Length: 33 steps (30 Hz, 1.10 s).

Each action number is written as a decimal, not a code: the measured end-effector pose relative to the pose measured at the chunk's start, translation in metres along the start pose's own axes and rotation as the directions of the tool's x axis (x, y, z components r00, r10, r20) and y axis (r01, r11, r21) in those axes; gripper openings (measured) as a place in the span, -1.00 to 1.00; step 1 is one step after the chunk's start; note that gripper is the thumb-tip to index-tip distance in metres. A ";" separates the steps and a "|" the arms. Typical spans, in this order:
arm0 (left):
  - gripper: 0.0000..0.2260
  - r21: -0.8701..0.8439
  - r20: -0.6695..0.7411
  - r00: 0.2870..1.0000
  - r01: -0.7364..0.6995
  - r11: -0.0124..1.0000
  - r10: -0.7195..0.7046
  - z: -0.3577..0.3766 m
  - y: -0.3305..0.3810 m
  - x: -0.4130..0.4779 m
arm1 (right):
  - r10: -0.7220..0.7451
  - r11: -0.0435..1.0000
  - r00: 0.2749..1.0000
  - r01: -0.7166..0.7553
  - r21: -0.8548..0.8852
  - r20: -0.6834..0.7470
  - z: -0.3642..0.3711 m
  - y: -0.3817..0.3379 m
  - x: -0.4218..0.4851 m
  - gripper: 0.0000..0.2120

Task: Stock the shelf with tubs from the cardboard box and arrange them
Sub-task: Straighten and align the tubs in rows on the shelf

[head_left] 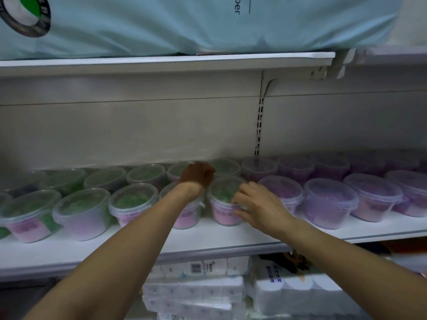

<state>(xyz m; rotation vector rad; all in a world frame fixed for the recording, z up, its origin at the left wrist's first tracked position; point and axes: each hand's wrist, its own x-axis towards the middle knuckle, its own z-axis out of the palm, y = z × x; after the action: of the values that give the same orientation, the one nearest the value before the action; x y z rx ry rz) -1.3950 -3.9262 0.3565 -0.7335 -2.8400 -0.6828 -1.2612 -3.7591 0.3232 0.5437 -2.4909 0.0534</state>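
Note:
Clear lidded tubs stand in two rows on the white shelf. Those on the left hold green contents, those on the right purple. My right hand grips the side of a front-row green tub with a pink label, fingers curled round its right wall. My left hand reaches over the front row to a back-row tub; its fingers curl down and are hidden, so its hold is unclear. My left forearm covers part of another front tub. No cardboard box is in view.
A large pale-blue soft pack lies on the shelf above, whose edge overhangs. Below the tub shelf sit white tissue packs. A slotted upright divides the back panel. The shelf's front strip is bare.

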 end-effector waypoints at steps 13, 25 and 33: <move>-0.63 0.052 0.189 0.982 0.006 0.999 -0.016 -0.020 -0.003 -0.032 | 0.072 0.997 0.997 -0.072 -0.016 -0.023 0.004 -0.003 0.010 -0.85; -0.62 -0.033 0.264 0.964 -0.027 0.999 0.035 -0.022 -0.005 -0.048 | -0.030 0.998 0.997 0.026 -0.057 -0.077 0.002 -0.004 -0.001 -0.86; -0.30 -0.134 0.307 0.951 0.010 0.991 0.032 -0.018 -0.003 -0.038 | -0.015 0.999 0.998 0.013 -0.039 -0.057 0.000 -0.008 -0.004 -0.84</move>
<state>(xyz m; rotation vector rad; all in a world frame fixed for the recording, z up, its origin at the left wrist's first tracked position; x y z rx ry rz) -1.3631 -3.9528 0.3631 -0.9539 -3.0891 -0.8307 -1.2548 -3.7650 0.3201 0.5360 -2.4274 0.0152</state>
